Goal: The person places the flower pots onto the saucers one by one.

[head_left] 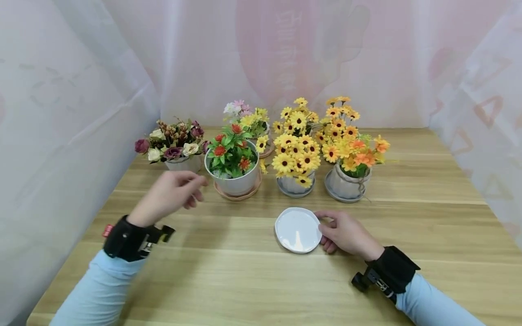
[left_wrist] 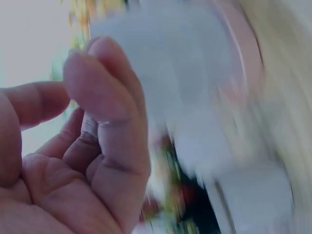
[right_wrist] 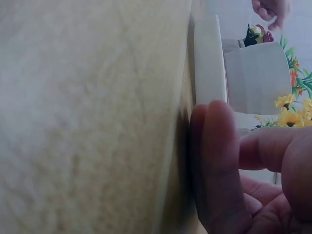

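Note:
A white saucer (head_left: 298, 230) lies on the wooden table in front of the flower pots. My right hand (head_left: 344, 231) pinches its right rim, thumb over the edge and fingers around the side. In the right wrist view the saucer (right_wrist: 208, 61) shows edge-on at my fingertips. My left hand (head_left: 173, 192), holding nothing, hovers above the table with fingers loosely curled. It is nearest to a white pot (head_left: 236, 185) of red flowers on a pinkish saucer (head_left: 240, 197). That pot (left_wrist: 170, 58) is blurred behind the fingers in the left wrist view.
At back left stands a pot of purple and cream roses (head_left: 173, 147). Yellow daisies (head_left: 297, 158) and orange flowers (head_left: 360, 156) in pots on grey saucers stand right of centre. More potted flowers (head_left: 244, 115) stand behind. Pale curtains (head_left: 195, 63) enclose the table (head_left: 228, 280).

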Tool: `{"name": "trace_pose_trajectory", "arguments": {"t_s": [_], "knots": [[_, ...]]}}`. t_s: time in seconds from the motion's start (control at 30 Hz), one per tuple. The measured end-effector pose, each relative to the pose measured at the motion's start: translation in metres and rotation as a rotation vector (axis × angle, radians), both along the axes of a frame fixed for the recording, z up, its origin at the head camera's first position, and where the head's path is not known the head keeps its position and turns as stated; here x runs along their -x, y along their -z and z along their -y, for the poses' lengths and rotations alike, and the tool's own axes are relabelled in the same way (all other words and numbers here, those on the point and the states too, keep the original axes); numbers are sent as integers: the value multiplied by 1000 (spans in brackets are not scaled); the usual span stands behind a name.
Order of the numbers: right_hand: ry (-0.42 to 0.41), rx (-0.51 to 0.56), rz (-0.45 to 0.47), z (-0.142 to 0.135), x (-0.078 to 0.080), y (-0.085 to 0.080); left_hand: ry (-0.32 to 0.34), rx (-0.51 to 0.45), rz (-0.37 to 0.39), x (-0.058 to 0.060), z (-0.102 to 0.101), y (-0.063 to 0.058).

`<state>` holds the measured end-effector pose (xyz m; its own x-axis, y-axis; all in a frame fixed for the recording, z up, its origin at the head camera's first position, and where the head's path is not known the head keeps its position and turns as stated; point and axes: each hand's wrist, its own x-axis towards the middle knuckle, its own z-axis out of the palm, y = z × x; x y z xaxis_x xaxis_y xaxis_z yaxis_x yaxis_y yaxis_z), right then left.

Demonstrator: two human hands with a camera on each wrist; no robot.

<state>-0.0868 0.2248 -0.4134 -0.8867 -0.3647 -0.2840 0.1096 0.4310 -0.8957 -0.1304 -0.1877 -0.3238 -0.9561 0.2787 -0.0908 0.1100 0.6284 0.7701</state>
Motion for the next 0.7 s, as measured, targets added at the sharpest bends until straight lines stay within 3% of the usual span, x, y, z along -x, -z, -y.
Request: {"name": "trace_pose_trajectory", "arguments": {"t_s": [0.13,0.3,0.4,0.5,0.7], "knots": [[20,6,8,-3,-1,1,-134,-3,20,12,44,-1],[23,7,0,-5,-2,1,-258,-163,176,44,79,23],[20,6,-5,-5,-3,1,-309,-323,291,61,89,36],[15,4,-10,-3,-2,1,-343,-421,327,73,91,41],[3,-1,-19,1,0,0,-413,-387,307,91,87,39]]}}
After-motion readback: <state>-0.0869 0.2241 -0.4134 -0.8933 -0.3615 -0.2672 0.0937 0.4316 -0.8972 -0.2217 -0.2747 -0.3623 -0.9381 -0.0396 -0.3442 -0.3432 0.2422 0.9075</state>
